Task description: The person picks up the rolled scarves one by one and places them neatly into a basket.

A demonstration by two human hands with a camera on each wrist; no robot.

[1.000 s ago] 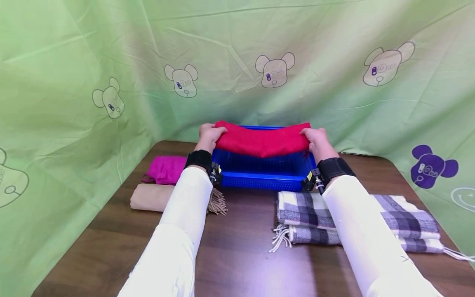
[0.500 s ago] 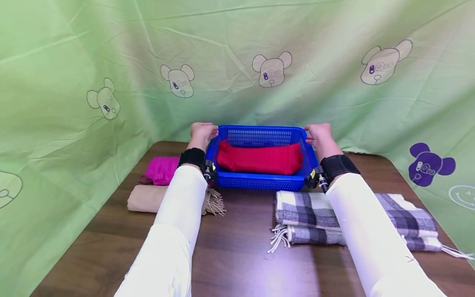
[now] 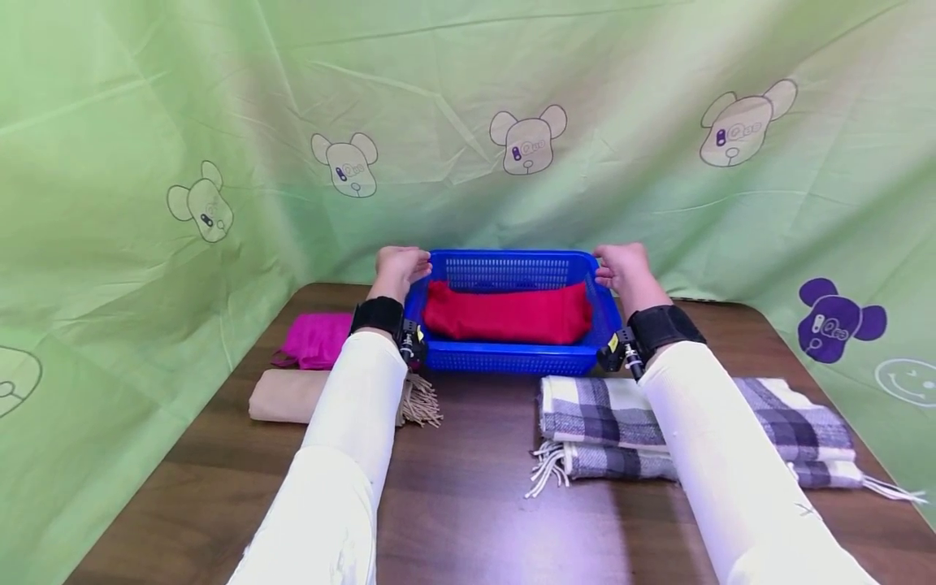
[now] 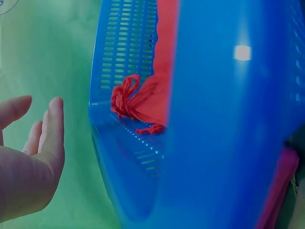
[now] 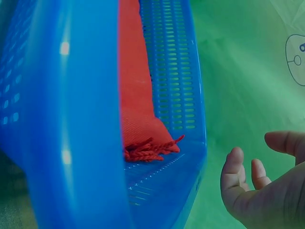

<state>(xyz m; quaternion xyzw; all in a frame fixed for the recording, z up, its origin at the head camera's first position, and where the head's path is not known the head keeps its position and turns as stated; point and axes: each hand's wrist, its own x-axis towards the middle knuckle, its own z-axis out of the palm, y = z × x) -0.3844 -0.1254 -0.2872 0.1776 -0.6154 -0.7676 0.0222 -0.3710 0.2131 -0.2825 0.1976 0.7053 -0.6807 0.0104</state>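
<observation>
A folded red scarf (image 3: 508, 315) with tasselled ends lies inside the blue plastic basket (image 3: 512, 357). My left hand (image 3: 400, 266) is at the basket's far left corner; in the left wrist view that hand (image 4: 35, 162) stands apart from the rim, fingers loosely bent, holding nothing. On the opposite side, my right hand (image 3: 623, 264) hovers by the far right corner. The right wrist view shows this hand (image 5: 267, 186) relaxed, with a gap between its fingers and the basket wall. Red fringe (image 4: 125, 98) shows at the scarf's left end.
Left of the basket lie a magenta folded cloth (image 3: 316, 340) and a rolled beige scarf (image 3: 288, 396) with fringe. A grey-and-white checked scarf (image 3: 607, 410) lies folded at the right front. A green printed curtain (image 3: 439, 97) hangs behind the wooden table (image 3: 468, 504).
Both hands let go of the red scarf, which dropped from above the basket into it. The hands moved outward to the basket's sides and have since stayed nearly still.
</observation>
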